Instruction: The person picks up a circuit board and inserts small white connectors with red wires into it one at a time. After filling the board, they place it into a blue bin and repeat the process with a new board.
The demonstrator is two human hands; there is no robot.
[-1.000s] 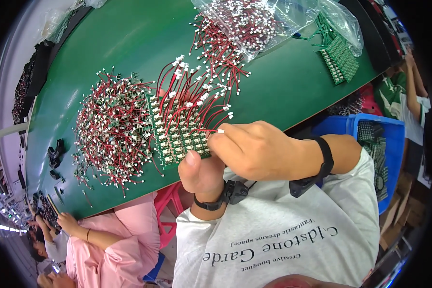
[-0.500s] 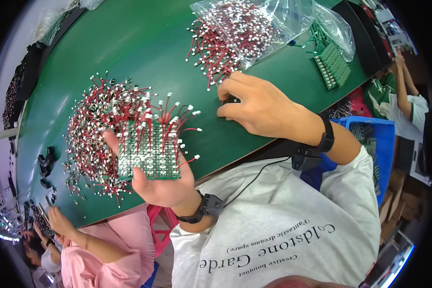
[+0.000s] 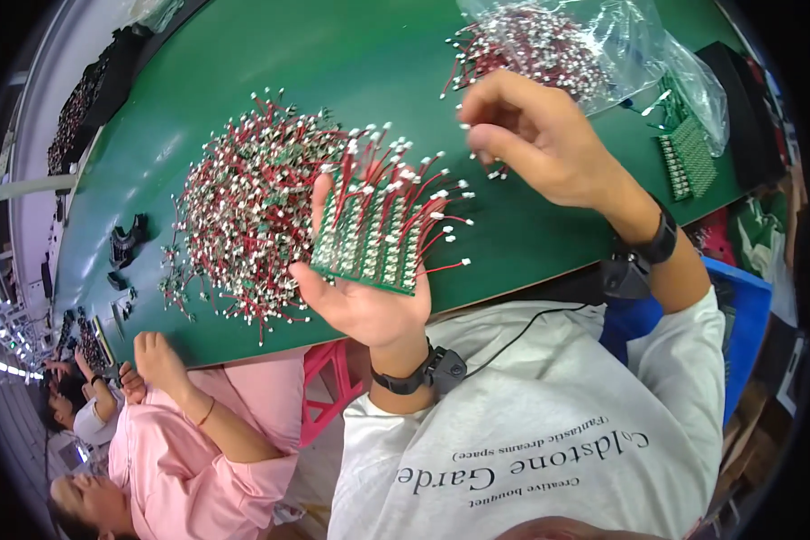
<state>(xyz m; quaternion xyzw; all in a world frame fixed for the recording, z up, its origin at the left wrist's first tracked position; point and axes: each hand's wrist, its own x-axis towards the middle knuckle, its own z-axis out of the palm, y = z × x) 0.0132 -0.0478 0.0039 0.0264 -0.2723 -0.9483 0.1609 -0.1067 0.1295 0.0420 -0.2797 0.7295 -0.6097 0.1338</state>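
Observation:
My left hand (image 3: pixel 360 310) holds up a green circuit board panel (image 3: pixel 369 238), gripping it by the edges with thumb and fingers. Rows of small white parts cover the panel, and red wire leads with white connectors stand up from its far and right edges. My right hand (image 3: pixel 549 135) hovers at the near edge of a pile of red wire leads (image 3: pixel 540 45), its thumb and curled index finger close together. A small white connector shows by their tips, but what they pinch is unclear. A few loose leads (image 3: pixel 495 169) lie just below this hand.
A large heap of wired boards (image 3: pixel 252 216) covers the green table (image 3: pixel 360 54) left of the panel. Clear plastic (image 3: pixel 634 45) partly drapes the lead pile. More green panels (image 3: pixel 693 157) lie at the right, near a black box (image 3: pixel 738 112). A co-worker in pink (image 3: pixel 216 432) sits at left.
The whole view has shifted, so the table appears further right. My right hand has moved up toward the lead pile. The panel in my left hand has turned and tilted slightly.

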